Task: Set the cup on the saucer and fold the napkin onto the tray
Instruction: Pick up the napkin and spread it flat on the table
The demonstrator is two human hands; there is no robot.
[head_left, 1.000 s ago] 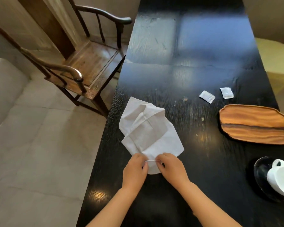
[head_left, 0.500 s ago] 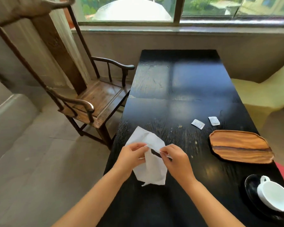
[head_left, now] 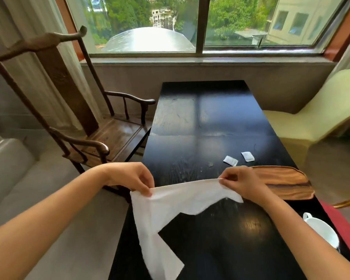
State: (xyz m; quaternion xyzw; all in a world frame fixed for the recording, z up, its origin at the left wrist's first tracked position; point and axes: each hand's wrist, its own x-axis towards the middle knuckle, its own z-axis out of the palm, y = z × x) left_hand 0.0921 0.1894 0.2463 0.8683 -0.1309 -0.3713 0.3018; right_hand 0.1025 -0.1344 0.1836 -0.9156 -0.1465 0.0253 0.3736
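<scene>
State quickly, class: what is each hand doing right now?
Left hand: closed, pinching one top corner of the thin white cloth napkin.
Right hand: closed, pinching its other top corner.

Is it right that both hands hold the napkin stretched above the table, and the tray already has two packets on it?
Not quite. The head view shows the left hand and right hand holding the napkin stretched above the table, but the two packets lie on the table beyond the tray, not on it.
</scene>
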